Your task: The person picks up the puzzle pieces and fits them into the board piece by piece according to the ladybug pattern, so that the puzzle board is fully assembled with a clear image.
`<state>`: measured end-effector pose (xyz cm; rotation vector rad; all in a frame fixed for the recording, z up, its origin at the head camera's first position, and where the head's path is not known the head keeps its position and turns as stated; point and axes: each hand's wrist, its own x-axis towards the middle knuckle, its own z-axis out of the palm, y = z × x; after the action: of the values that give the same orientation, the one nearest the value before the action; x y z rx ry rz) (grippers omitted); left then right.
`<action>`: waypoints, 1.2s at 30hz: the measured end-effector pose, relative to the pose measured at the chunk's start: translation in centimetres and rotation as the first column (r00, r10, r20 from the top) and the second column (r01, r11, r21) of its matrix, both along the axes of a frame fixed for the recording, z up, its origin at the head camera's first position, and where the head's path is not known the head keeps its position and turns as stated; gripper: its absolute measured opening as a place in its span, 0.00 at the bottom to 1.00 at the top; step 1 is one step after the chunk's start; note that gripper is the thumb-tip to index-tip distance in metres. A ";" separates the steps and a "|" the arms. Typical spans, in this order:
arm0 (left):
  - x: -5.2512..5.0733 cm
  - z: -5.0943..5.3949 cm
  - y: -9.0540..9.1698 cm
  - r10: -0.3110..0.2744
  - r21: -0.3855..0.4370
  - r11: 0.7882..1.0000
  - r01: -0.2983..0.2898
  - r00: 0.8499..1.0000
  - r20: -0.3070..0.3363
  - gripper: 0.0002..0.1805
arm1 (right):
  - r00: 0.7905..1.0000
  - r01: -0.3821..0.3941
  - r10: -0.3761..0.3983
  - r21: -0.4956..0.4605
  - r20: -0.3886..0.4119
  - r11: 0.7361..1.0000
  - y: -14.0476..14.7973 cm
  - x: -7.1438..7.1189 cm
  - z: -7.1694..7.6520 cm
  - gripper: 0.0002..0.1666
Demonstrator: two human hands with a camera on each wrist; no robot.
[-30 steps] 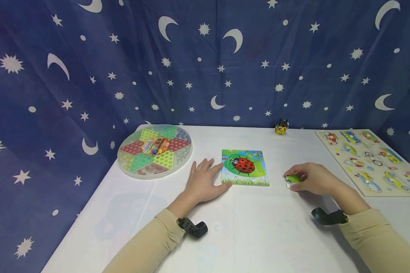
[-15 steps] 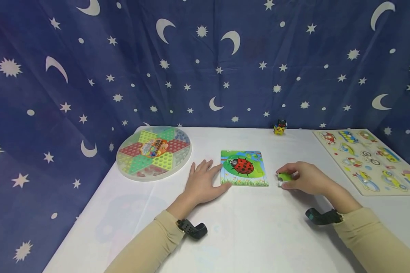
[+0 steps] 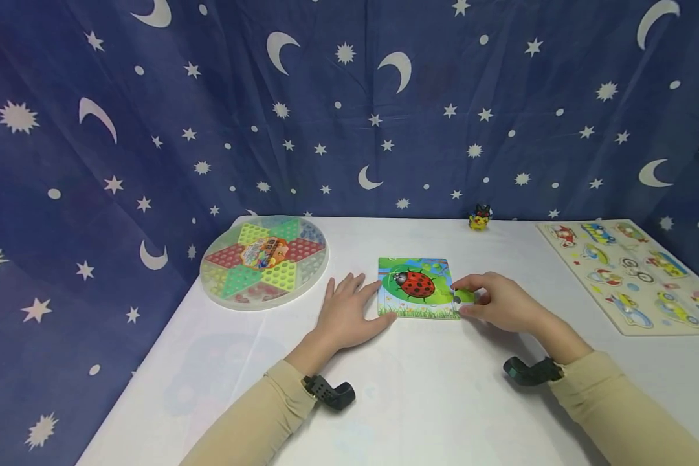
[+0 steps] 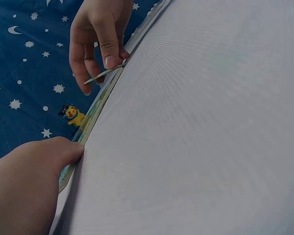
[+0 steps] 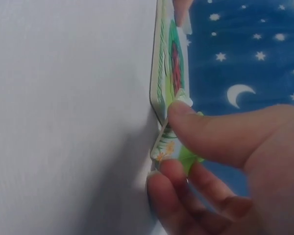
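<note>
A square ladybug puzzle [image 3: 416,283] lies on the white table in the head view. My left hand [image 3: 345,317] rests flat at its left side, fingers spread, with index finger and thumb touching the edge. My right hand [image 3: 505,304] pinches a green puzzle piece [image 3: 465,296] with flowers printed on it, beside the puzzle's lower right edge. Seen from the right wrist, the piece [image 5: 167,147] is tilted, with the thumb on one side and fingers on the other. Its near end meets or overlaps the puzzle's edge; the exact contact is hard to tell.
A round Chinese checkers board [image 3: 264,261] under a clear cover lies at the left. On the right is a wooden peg puzzle board [image 3: 635,277] with vehicle pictures. A small yellow figurine [image 3: 479,218] stands at the back edge, before a blue star-patterned curtain [image 3: 326,97].
My right hand has carried the green puzzle piece leftward, from well apart to the puzzle's right edge. My left hand and the puzzle have stayed in place.
</note>
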<state>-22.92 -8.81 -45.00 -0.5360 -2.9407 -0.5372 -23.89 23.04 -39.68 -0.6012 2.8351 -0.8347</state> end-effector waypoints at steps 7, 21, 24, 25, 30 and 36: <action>0.0 -0.1 0.1 -0.001 -0.015 1.000 0.001 1.000 -0.005 0.43 | 1.000 -0.022 0.022 0.053 -0.014 0.998 -1.3 0.1 -0.1 0.27; 0.1 0.0 0.0 -0.002 -0.019 1.000 0.002 1.000 0.002 0.43 | 0.998 -0.020 0.025 0.105 -0.052 0.994 -3.2 0.3 -0.2 0.26; 0.1 0.0 0.1 -0.006 -0.017 1.000 0.006 1.000 -0.001 0.43 | 0.998 -0.011 0.017 0.106 -0.056 0.994 -3.3 0.3 -0.3 0.26; 0.1 0.1 0.1 -0.007 -0.016 1.000 0.007 1.000 -0.001 0.43 | 0.998 -0.009 0.015 0.107 -0.059 0.994 -3.3 0.3 -0.3 0.25; 0.1 0.0 0.1 -0.006 -0.023 1.000 0.006 1.000 -0.004 0.43 | 0.997 -0.008 0.015 0.104 -0.072 0.995 -3.6 0.1 -0.3 0.24; 0.0 0.0 0.1 -0.004 -0.022 1.000 0.004 1.000 -0.002 0.43 | 0.995 -0.035 0.044 0.093 -0.087 0.995 -3.7 -0.2 -0.2 0.24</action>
<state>-22.97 -8.71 -44.96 -0.5453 -2.9480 -0.5046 -24.08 19.39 -39.91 -0.6958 2.9113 -0.6840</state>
